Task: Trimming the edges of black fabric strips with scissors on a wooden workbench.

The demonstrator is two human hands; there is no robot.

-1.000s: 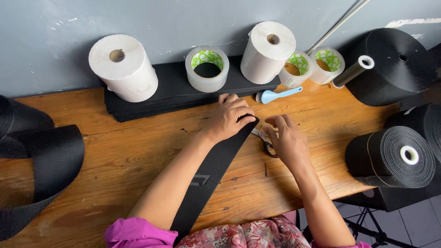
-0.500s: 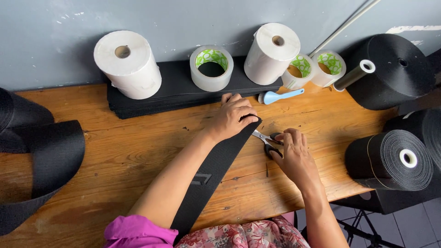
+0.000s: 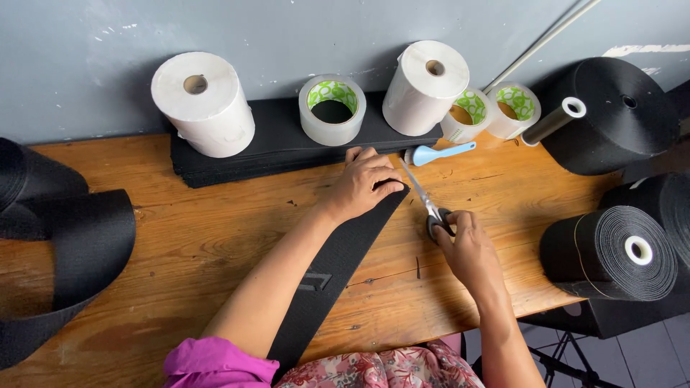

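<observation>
A wide black webbing strap (image 3: 338, 259) runs across the wooden table (image 3: 201, 237) from my lap toward the wall. My left hand (image 3: 363, 183) presses flat on the strap's far end. My right hand (image 3: 467, 248) grips a pair of scissors (image 3: 424, 197) by the dark handles. The silver blades point up and left, along the end of the strap right beside my left fingers.
Against the wall lie a stack of black pieces (image 3: 280, 144), two white paper rolls (image 3: 205, 104) (image 3: 425, 86), three clear tape rolls (image 3: 332, 109) and a blue-handled tool (image 3: 438, 153). Big black webbing rolls (image 3: 611, 251) crowd the right edge. Loose black webbing (image 3: 65, 244) hangs at the left.
My right hand has picked up the scissors and pulled back toward me, bringing the blades to the strap's end. The left hand has stayed pressed on the strap.
</observation>
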